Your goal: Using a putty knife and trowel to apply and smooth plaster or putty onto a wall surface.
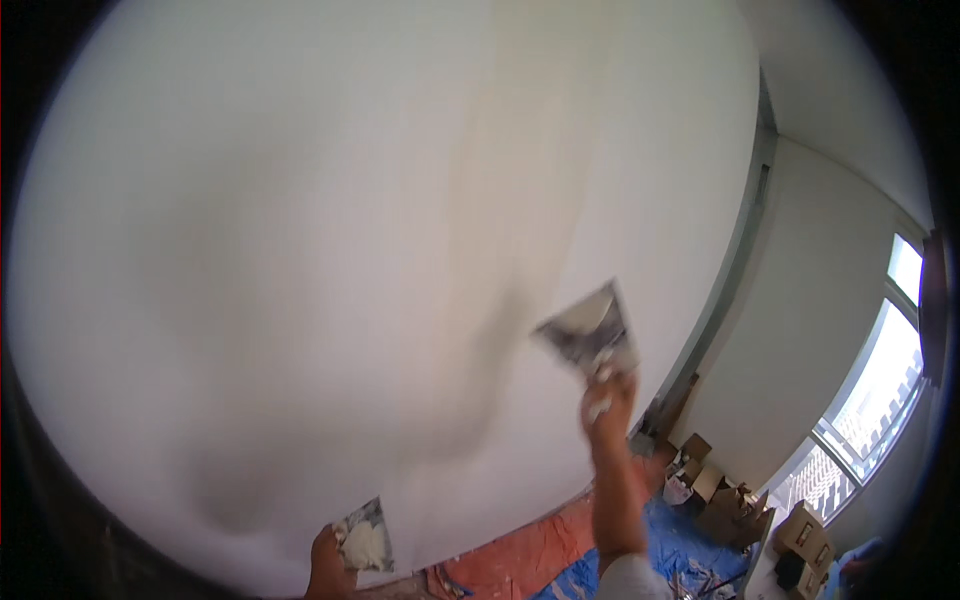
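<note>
My right hand [608, 405] is closed round a putty knife [590, 328], raised in front of the white wall [330, 250]. Its wide, dark metal blade carries pale putty along the edge. White smears show on my fingers. Low at the left, my left hand [328, 555] grips a second putty knife [378, 520], whose blade bears a thick lump of cream-coloured putty [368, 545]. The handles of both knives are mostly hidden by my fingers. A vertical beige band [520, 150] runs down the wall, above and left of the right knife.
Red sheeting [525, 555] and blue sheeting [685, 545] cover the floor below the wall. Open cardboard boxes [730, 510] stand at the lower right, with more boxes [805, 540] nearer. A tall window [870, 390] lights the right side.
</note>
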`<state>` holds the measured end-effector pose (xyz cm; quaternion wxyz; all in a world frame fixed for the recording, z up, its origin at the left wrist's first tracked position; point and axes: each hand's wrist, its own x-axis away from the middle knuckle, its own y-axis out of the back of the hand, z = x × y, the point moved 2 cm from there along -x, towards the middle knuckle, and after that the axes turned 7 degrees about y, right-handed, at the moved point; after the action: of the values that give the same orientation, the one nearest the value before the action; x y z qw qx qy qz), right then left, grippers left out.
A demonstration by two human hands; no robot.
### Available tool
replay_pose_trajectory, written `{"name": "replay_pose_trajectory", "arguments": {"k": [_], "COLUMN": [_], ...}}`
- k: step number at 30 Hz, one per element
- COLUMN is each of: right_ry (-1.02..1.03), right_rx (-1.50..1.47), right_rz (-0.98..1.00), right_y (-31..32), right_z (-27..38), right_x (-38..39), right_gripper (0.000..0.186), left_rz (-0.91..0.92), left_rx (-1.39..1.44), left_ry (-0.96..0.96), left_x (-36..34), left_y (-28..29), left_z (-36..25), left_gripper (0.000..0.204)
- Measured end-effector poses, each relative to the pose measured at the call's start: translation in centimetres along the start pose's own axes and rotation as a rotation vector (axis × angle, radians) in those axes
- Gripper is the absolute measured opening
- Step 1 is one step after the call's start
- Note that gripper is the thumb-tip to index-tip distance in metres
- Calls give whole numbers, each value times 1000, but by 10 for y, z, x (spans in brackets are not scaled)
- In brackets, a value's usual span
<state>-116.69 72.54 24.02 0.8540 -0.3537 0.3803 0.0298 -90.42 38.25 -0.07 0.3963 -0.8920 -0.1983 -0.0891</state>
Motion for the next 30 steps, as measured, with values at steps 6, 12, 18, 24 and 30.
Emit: {"name": "replay_pose_trajectory", "arguments": {"k": [6,12,18,24,30], "right_ry": [1257,1279,1335,1506,1416], "right_rx": [1114,1339,1294,1477,1332], "right_rz": [270,316,329,525,372], "right_y": [-222,-333,-363,-275,-281], "right_z": [121,157,134,52,110], "right_x": [-235,-331,-305,-232,-223], "right_gripper": [30,40,43,63,44], "left_rz": [-75,-115,-128,-112,-60], "left_rx": [78,-825,-33,-71,-1084], "left_ry": [-104,-542,-214,-136,-663], "left_x": [8,0,-12,3,-12], "left_y": [43,98,159,128,146], "left_z": [4,10,28,11,23], "left_gripper": [35,29,31,36,64]}}
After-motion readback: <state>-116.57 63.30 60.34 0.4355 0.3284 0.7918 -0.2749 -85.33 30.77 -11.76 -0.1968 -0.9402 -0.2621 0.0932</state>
